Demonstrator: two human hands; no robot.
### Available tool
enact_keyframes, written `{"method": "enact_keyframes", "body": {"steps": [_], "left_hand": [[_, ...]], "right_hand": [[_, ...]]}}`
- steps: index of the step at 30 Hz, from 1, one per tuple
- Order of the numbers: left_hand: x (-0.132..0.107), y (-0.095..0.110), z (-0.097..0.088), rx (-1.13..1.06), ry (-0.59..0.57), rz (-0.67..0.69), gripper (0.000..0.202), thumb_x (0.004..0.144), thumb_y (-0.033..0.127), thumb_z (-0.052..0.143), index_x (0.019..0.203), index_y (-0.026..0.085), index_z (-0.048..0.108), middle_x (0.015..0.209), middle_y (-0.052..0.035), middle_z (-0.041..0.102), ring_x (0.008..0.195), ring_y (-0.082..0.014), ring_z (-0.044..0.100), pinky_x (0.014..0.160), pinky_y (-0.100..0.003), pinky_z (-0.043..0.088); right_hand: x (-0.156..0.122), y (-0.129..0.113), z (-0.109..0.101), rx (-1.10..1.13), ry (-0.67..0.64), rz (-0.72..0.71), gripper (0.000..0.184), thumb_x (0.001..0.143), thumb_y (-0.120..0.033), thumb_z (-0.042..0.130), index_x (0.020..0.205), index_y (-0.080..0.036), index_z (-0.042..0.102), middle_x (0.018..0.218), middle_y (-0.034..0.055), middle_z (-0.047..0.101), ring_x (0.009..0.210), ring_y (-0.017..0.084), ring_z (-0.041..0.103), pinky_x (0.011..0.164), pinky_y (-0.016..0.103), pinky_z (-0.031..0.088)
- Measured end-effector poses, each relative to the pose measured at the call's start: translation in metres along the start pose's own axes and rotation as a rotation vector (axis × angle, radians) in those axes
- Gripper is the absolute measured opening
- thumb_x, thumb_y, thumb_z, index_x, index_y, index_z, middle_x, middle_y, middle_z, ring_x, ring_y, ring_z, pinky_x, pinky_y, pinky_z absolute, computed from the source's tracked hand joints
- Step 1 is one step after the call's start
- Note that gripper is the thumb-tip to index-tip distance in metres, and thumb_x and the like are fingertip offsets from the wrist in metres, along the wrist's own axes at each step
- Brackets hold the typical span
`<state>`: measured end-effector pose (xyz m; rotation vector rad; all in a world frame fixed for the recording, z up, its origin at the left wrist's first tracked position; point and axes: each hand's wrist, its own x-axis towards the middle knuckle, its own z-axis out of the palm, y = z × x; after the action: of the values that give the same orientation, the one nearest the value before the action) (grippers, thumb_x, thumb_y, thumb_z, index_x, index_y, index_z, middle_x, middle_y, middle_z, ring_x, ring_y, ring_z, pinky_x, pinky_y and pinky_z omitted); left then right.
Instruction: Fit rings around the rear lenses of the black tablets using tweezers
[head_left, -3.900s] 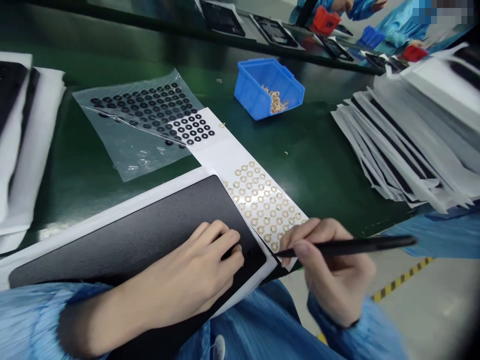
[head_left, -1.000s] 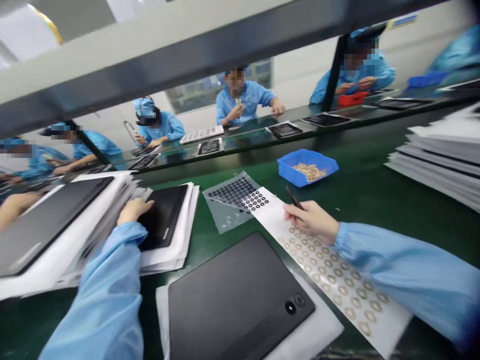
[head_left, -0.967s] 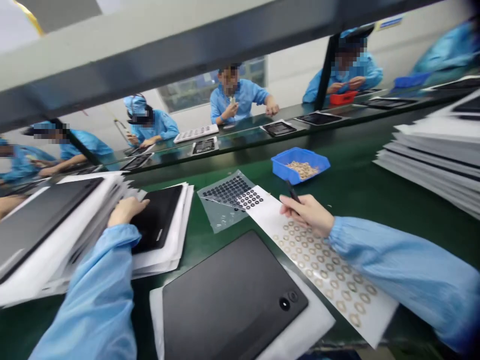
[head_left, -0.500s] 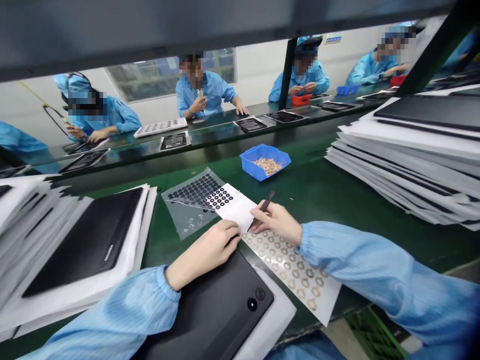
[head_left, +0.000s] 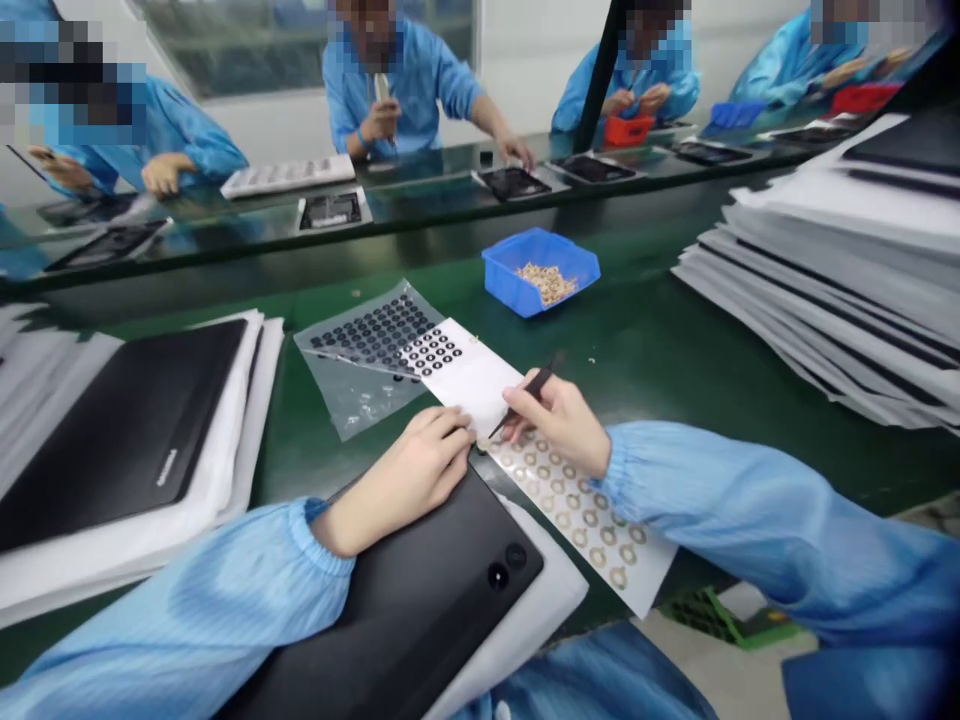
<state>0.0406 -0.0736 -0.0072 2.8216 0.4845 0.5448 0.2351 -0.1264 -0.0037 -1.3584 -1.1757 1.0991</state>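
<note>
Head: pointed tweezers, ring-dotted sheet

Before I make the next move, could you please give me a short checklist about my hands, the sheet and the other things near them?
1. Right hand holding the tool: ok, pen-like grip.
2. Left hand clear of the lenses on the tablet: ok.
3. Sheet beside the tablet, not on top of it: ok.
4. Ring gripped by the tool's tip: cannot tell, too small there.
5. Film lying flat, without folds: not ok, a fold crosses it.
6. Bin upright and off the sheet: ok.
</note>
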Motion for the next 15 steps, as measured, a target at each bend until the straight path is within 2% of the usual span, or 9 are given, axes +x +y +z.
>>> {"method": "enact_keyframes", "body": {"steps": [4, 7, 11, 15], "left_hand": [[-0.002, -0.001, 0.001, 0.003, -0.012, 0.011, 0.026, 0.094, 0.017, 0.04, 0.107, 0.008, 0.061, 0.115, -0.0144, 0.059, 0.119, -0.0247, 0.047, 0.102, -0.044, 0.043], [-0.015, 0.013, -0.003, -0.013, 0.012, 0.029, 0.022, 0.093, 0.014, 0.043, 0.107, 0.01, 0.059, 0.117, -0.0121, 0.059, 0.123, -0.0243, 0.043, 0.104, -0.044, 0.042], [-0.046, 0.045, -0.012, -0.12, -0.089, 0.138, 0.023, 0.09, 0.009, 0.046, 0.11, 0.009, 0.058, 0.113, -0.0122, 0.061, 0.12, -0.0243, 0.046, 0.104, -0.043, 0.041], [-0.064, 0.06, -0.011, -0.066, -0.178, 0.272, 0.027, 0.09, 0.012, 0.05, 0.116, 0.009, 0.058, 0.114, -0.0126, 0.062, 0.119, -0.0292, 0.048, 0.106, -0.05, 0.037]], "right_hand": [[-0.036, -0.015, -0.004, 0.04, -0.136, 0.138, 0.04, 0.07, -0.057, 0.065, 0.071, -0.02, 0.05, 0.057, -0.0027, 0.062, 0.048, 0.014, 0.063, 0.048, 0.026, 0.053], [-0.061, -0.016, -0.004, 0.058, -0.172, 0.264, 0.04, 0.074, -0.059, 0.06, 0.071, -0.021, 0.048, 0.055, -0.0033, 0.06, 0.046, 0.014, 0.062, 0.046, 0.025, 0.053], [-0.074, -0.003, 0.003, 0.055, -0.117, 0.265, 0.034, 0.08, -0.055, 0.055, 0.073, -0.022, 0.046, 0.05, -0.0038, 0.058, 0.043, 0.014, 0.061, 0.043, 0.025, 0.051], [-0.073, 0.004, 0.006, 0.022, -0.087, 0.239, 0.03, 0.082, -0.051, 0.054, 0.074, -0.023, 0.047, 0.051, -0.0037, 0.057, 0.041, 0.013, 0.059, 0.041, 0.025, 0.051]]}}
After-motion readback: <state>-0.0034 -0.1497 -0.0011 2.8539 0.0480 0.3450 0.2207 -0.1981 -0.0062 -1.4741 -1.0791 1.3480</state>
